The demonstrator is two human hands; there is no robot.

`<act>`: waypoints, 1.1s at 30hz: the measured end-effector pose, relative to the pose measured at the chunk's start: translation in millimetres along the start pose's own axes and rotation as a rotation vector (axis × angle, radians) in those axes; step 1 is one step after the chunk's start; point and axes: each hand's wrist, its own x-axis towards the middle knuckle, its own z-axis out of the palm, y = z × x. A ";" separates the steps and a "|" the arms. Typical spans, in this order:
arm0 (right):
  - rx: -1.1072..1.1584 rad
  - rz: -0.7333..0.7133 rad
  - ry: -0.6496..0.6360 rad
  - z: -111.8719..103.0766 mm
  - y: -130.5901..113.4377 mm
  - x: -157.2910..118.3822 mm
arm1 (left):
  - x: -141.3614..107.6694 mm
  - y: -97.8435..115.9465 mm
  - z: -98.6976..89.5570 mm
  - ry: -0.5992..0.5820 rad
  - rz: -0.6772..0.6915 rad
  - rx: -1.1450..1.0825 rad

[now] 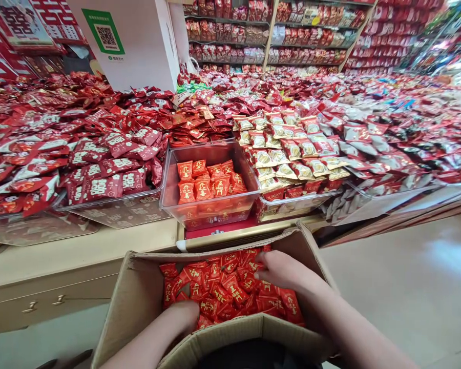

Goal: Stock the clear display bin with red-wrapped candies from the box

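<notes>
An open cardboard box (138,297) in front of me holds many small red candy packets (230,292) with gold lettering. My left hand (186,310) reaches into the box's near left part, its fingers hidden among the packets. By the far right inside wall is my right hand (276,269), fingers bent inward and touching packets; what lies within its grasp is hidden. Just beyond the box, a clear plastic bin (211,210) contains similar red packets (203,187) in neat rows, low in the bin.
Left of that bin, heaped dark red packets (111,187) fill another clear tub. On the right sit cream and red durian packets (288,151). A white pillar (138,46) carries a green QR sign (105,33). Drawers (54,300) lie below the counter ledge (138,238); stocked shelves (230,33) stand behind.
</notes>
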 end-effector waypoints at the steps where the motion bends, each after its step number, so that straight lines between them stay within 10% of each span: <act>1: 0.025 -0.022 0.008 0.9 -2.9 -0.6 | -0.8 6.6 -1.9 -0.009 0.007 0.013; 9: 0.673 -0.247 -0.171 7.0 -28.6 -1.2 | -18.7 73.5 5.6 0.024 0.203 -0.258; 16: 1.082 -0.279 -0.286 6.4 -35.1 0.7 | -30.8 80.5 4.7 -0.078 0.195 -0.478; 20: 1.060 -0.337 -0.291 10.9 -33.4 -0.7 | -29.5 68.6 7.5 -0.224 0.223 -0.416; 26: 0.808 -0.330 -0.043 8.9 -46.1 -9.9 | -29.5 70.8 3.5 -0.113 0.345 -0.431; 33: 0.774 -0.514 0.097 -48.1 -77.7 -31.2 | -44.0 82.8 -12.5 -0.059 0.483 -0.687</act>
